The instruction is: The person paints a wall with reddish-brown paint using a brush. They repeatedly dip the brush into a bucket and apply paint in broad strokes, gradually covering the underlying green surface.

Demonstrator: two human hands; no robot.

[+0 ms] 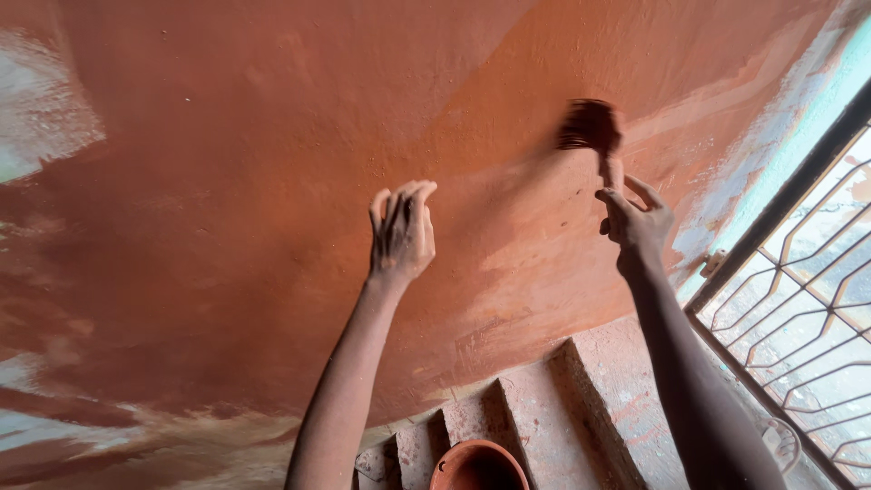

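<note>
My right hand [635,222] is raised toward a sloped plaster surface [272,163] coated in reddish-brown paint, and it grips the handle of a wide paintbrush [592,127]. The dark bristles are blurred and press against the painted surface. My left hand [401,231] is also lifted, fingers loosely curled and apart, holding nothing, its back smeared with paint; whether it touches the surface I cannot tell. Both forearms reach up from the bottom of the view.
A round reddish bowl [479,466] sits at the bottom centre. Stepped, paint-stained ledges [544,408] rise beside it. A window with a metal grille [798,299] fills the right side. Pale unpainted patches [41,100] remain at the left edge.
</note>
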